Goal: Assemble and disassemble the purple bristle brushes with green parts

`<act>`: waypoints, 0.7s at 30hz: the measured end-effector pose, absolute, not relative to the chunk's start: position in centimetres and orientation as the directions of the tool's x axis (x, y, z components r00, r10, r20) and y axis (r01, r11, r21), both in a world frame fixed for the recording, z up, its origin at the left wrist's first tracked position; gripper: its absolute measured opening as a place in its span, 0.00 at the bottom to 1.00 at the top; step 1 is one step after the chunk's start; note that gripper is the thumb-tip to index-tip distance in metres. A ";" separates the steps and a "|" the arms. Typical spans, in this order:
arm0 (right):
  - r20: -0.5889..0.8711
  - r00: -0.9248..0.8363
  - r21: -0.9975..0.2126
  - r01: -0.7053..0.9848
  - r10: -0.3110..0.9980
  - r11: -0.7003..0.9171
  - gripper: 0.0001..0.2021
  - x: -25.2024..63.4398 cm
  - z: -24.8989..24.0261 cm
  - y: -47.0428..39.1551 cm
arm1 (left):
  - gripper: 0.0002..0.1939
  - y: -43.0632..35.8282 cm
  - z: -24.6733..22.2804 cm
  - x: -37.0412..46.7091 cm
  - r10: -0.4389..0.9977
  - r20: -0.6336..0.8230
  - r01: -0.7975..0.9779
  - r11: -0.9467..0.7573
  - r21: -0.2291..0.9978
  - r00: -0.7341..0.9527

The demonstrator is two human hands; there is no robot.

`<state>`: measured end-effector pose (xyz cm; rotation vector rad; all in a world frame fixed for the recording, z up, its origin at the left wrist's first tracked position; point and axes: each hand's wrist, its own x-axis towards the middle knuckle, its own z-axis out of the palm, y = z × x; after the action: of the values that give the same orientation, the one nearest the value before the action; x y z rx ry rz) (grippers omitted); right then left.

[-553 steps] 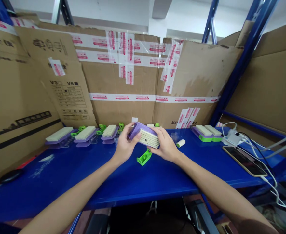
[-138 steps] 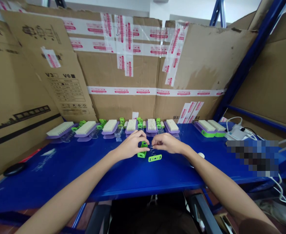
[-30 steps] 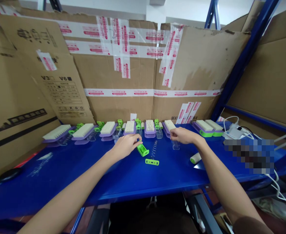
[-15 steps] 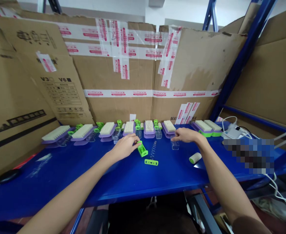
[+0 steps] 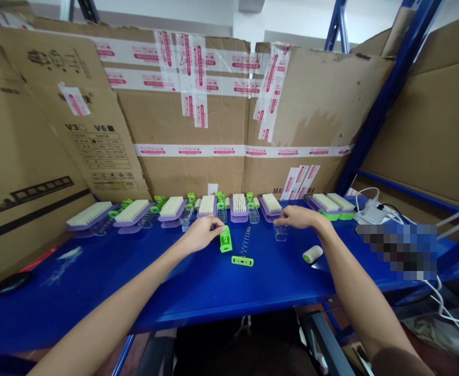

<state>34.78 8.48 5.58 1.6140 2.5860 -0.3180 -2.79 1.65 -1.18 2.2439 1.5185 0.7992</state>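
Observation:
My left hand (image 5: 203,233) pinches the upper end of a green plastic housing (image 5: 225,240) at the middle of the table. My right hand (image 5: 297,216) has its fingers closed on a clear plastic case (image 5: 280,232), just in front of a purple brush (image 5: 270,204). Between the hands lies a metal spring (image 5: 246,240). A flat green plate with holes (image 5: 242,261) rests below the spring. To the right is a cream cylinder with a green end (image 5: 313,254), lying on its side.
Several purple brushes with cream bristles (image 5: 132,211) line the back of the blue table (image 5: 198,292), with green parts and clear cases between them. Cardboard (image 5: 190,172) walls the back. White cables and a plug (image 5: 373,211) lie at the right, beside a blurred patch.
The green housing in my left hand has turned more upright and shifted slightly left. My right hand and the clear case have hardly moved.

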 end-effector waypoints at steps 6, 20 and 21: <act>-0.179 -0.434 -0.145 0.899 0.883 0.412 0.24 34.8 5.6 8.5 | 0.18 2.6 -1.9 -3.4 0.937 0.178 0.702 -0.344 0.624 0.301; -0.180 -0.426 -0.109 0.904 0.886 0.413 0.25 34.7 5.6 8.5 | 0.31 2.4 -1.9 -3.4 0.945 0.137 0.723 -0.316 0.614 0.297; -0.179 -0.419 -0.099 0.908 0.890 0.407 0.25 34.7 5.6 8.5 | 0.31 2.4 -1.9 -3.4 0.945 0.140 0.729 -0.317 0.607 0.294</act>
<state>34.74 8.53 5.64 1.6361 2.5517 -0.2761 -3.40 2.36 -1.86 2.1382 1.4963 0.6780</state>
